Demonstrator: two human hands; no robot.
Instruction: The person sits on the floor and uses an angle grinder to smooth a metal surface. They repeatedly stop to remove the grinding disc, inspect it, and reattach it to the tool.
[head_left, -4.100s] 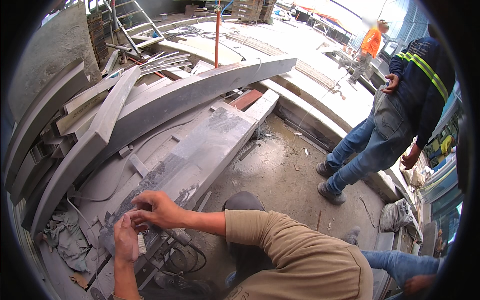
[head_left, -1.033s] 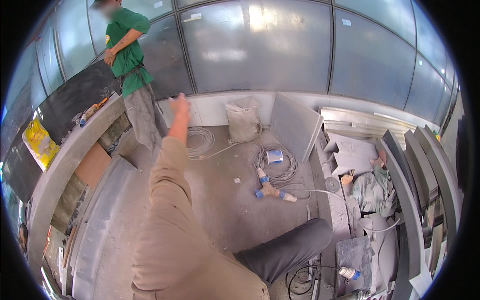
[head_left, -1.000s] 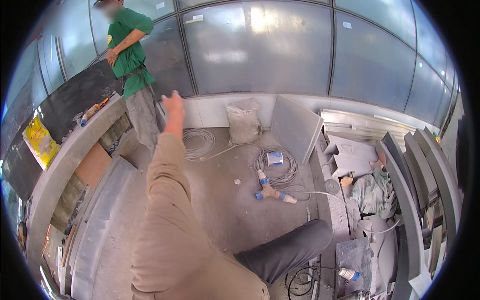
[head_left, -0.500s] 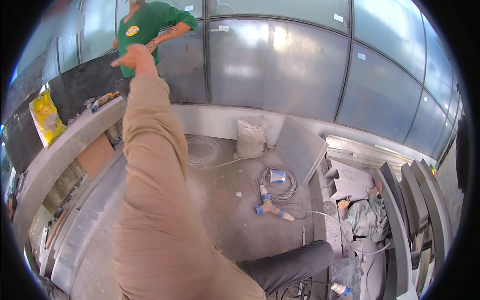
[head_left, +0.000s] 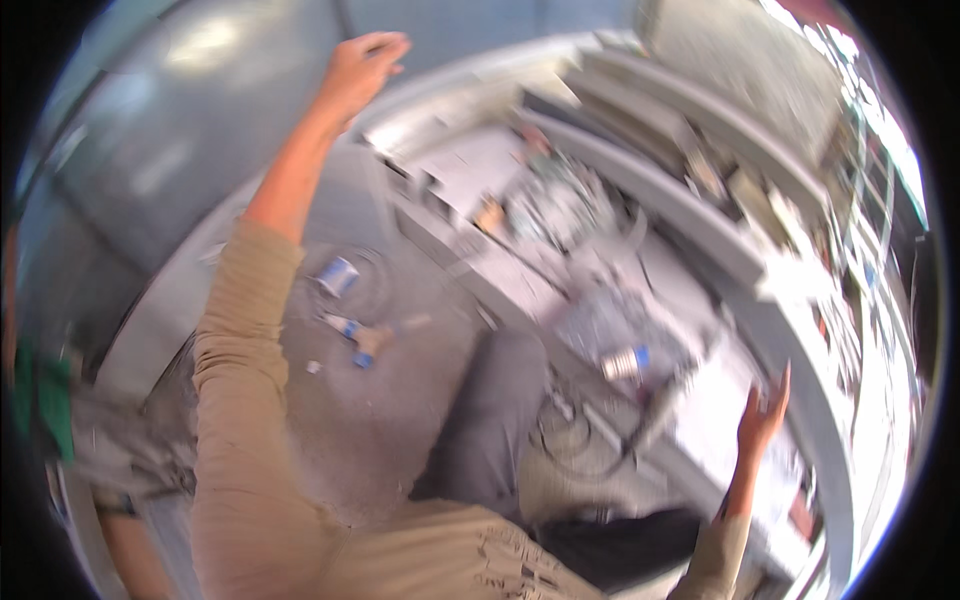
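Observation:
My left hand [head_left: 363, 78] is raised on an outstretched arm, in front of the wall panels and above a leaning grey slab [head_left: 350, 195]. Its fingers are loosely bent with gaps between them, and I see nothing in it. On the right, my right hand [head_left: 763, 420] is held up beside a long grey beam [head_left: 815, 395], fingers spread and nothing held. Whether it touches the beam I cannot tell. Below my left forearm, a blue-and-white plug splitter [head_left: 368, 340] lies on the floor near a white-and-blue roll-like item [head_left: 338, 277]. Motion blurs much of the view.
A crumpled greenish sheet [head_left: 560, 205] lies among long grey profiles [head_left: 650, 165]. A white-and-blue connector [head_left: 626, 362] rests near my knee [head_left: 505, 375], with a cable [head_left: 570, 440] below. Another person's green garment [head_left: 42, 405] shows at the far left.
My view has swung to the right and tilted, so the floor items appear further left. My right hand has come into view. The person in green has shifted to the left edge.

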